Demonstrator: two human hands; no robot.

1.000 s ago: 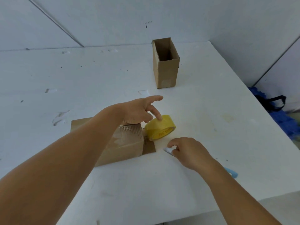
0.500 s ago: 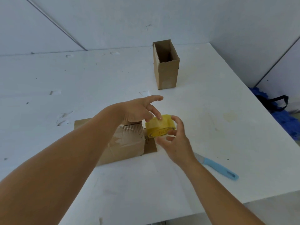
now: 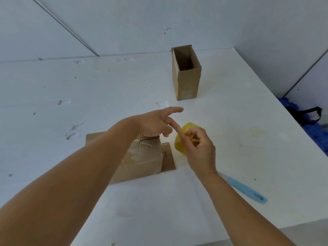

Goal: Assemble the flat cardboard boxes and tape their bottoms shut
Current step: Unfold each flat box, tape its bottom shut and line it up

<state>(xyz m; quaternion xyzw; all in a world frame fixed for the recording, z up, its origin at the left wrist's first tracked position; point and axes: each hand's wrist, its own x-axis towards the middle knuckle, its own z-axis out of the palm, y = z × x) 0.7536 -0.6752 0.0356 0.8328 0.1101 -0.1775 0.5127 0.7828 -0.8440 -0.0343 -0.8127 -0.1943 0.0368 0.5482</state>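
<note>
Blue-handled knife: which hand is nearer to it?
Right. The right hand grips the yellow tape roll just up-left of the blue-handled knife; the left hand rests on the lying box, farther left.

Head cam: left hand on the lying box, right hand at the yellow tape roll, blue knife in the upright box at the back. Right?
Not quite. The blue knife lies on the white table, near the right forearm, not in the upright box, as the head view shows. The rest holds: left hand on the lying box, right hand at the yellow tape roll.
</note>
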